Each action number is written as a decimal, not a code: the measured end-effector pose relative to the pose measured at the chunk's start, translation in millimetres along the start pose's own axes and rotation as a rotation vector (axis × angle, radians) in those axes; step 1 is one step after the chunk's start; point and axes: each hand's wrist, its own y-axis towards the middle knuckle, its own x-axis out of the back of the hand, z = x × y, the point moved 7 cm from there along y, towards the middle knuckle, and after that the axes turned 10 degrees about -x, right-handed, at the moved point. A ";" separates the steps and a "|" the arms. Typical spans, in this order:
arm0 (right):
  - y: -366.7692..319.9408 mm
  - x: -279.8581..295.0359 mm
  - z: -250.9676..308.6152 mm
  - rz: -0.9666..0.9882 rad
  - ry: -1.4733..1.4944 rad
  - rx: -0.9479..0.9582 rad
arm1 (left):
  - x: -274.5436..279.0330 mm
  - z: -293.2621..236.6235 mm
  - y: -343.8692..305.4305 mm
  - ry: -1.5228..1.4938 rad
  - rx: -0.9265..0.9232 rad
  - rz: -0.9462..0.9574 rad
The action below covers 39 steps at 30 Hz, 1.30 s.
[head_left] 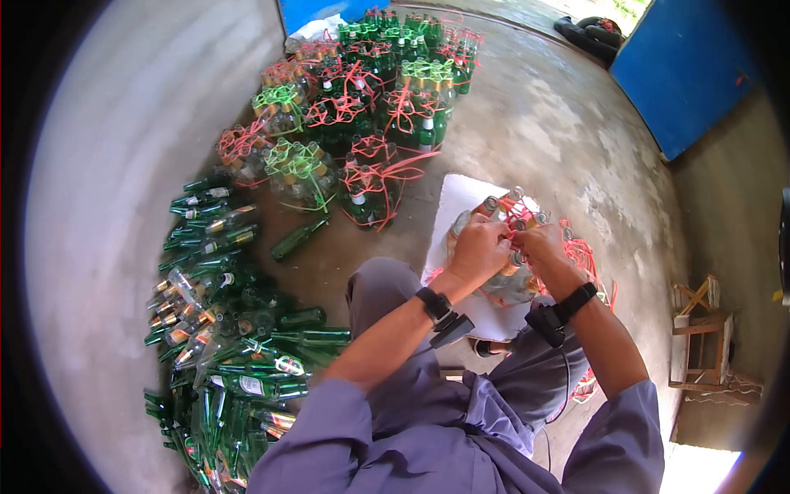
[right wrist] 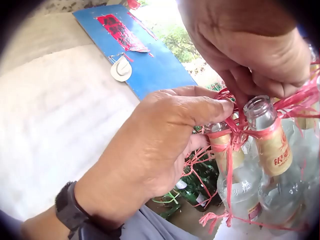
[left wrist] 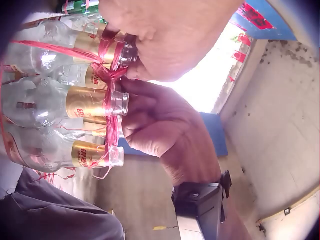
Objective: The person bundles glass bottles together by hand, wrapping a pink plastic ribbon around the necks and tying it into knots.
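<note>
Clear glass bottles with gold neck labels (left wrist: 85,102) stand bundled upright, pink-red plastic string (right wrist: 229,175) wound round their necks. At the bottle tops, my left hand (head_left: 484,251) pinches the string between thumb and fingers; it also shows in the right wrist view as the hand (right wrist: 145,145) with the black wristband. My right hand (head_left: 543,247) is close beside it, fingers curled on the same string; in the left wrist view this hand (left wrist: 165,130) bends in from the right. The fingertips nearly meet, and they partly hide the crossing of the strands.
The bundle stands on a white board (head_left: 453,193). Loose green bottles (head_left: 247,387) lie piled at the left. Tied bundles of bottles (head_left: 337,111) stand at the back left. More red string (head_left: 583,259) lies right of the bundle; a small wooden stool (head_left: 704,350) stands farther right.
</note>
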 end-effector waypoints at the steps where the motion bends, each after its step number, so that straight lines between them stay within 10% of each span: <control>1: -0.4 0.0 -1.8 0.046 0.103 -0.007 | -0.9 1.4 -0.5 -0.024 0.020 -0.004; 20: -1.6 -5.4 -16.2 0.343 0.328 -0.173 | 1.2 4.7 0.0 -0.080 0.045 -0.038; 22: -0.2 -9.0 -0.8 0.455 -0.012 0.423 | 0.9 4.8 0.5 -0.075 0.032 -0.036; 23: -8.5 -9.0 8.8 0.453 -0.012 0.421 | -0.2 6.9 0.3 -0.083 0.033 -0.038; 25: -18.9 -7.0 0.7 0.315 0.149 -0.230 | -0.1 9.1 0.5 -0.093 0.036 -0.036; 39: -7.7 -8.3 -12.3 0.396 0.281 -0.155 | -3.3 11.7 0.5 -0.115 0.053 -0.007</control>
